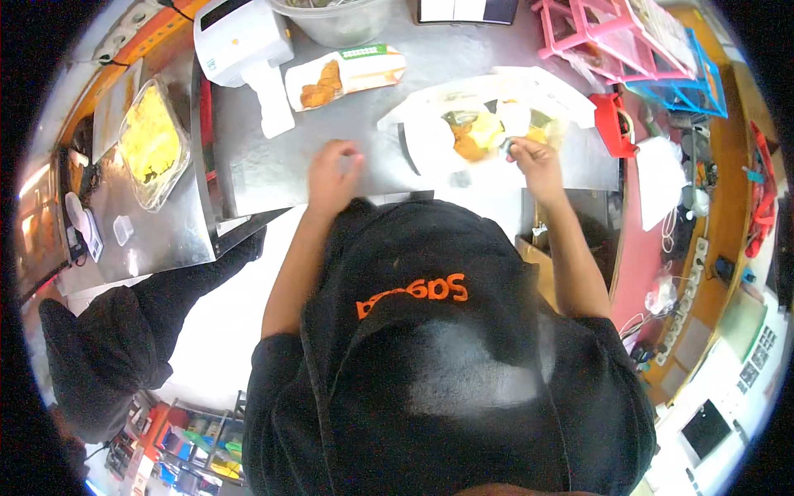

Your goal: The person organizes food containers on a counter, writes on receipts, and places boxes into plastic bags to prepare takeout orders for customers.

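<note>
My left hand (335, 177) hovers near the front of the steel counter (260, 167), fingers curled a little apart and nothing visible in them. At the right, my right hand (536, 162) pinches a small object (505, 149), too blurred to name, at the edge of an open white takeaway box (428, 149). Inside the box lie fried, breaded food (466, 146) and a yellow food (486, 129). A small white round item (515, 118), perhaps a cup, is just beyond my right fingertips. Glare washes out much of the box.
A printed food packet (347, 77) lies behind my hands, beside a white label printer (242, 40) with paper hanging out. A red tape dispenser (614, 124) and pink rack (595, 37) stand right. Left, a wrapped tray of yellow food (149, 139) lies near another person's dark sleeve (186, 279).
</note>
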Motion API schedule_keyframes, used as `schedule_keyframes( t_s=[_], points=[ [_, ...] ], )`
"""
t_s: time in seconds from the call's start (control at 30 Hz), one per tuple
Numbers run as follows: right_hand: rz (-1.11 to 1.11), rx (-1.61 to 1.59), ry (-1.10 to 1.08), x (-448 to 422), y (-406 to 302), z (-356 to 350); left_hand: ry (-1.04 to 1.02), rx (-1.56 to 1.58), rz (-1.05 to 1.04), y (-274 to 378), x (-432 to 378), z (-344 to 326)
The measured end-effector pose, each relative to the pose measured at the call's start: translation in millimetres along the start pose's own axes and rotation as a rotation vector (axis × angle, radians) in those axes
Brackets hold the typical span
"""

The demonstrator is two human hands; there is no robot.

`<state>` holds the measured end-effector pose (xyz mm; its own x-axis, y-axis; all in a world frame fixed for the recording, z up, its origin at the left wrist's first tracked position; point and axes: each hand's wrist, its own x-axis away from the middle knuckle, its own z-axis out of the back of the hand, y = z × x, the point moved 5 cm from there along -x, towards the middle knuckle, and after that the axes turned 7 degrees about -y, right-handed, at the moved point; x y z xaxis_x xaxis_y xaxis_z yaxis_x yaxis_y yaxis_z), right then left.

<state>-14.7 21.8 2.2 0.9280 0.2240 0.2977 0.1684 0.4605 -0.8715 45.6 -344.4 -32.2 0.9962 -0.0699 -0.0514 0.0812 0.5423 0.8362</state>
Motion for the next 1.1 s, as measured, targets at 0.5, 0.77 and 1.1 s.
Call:
schedule_keyframes(
  t_s=[0.5, 0.77, 1.1],
  points=[
    [0.04, -0.097, -0.21, 2.4, 37.3, -51.1, -0.319, -0.273, 0.066, 7.9, 2.4, -101.0],
    [-0.001, -0.316, -0.256, -18.8, -15.4, -89.7, 0.107, -0.193, 0.124, -17.5, 53.3, 36.5],
    [0.404, -0.021, -0.467, -133.5, -270.1, -394.8, 1.085, -0.116, 0.112, -96.9, 183.7, 286.2]
  ],
)
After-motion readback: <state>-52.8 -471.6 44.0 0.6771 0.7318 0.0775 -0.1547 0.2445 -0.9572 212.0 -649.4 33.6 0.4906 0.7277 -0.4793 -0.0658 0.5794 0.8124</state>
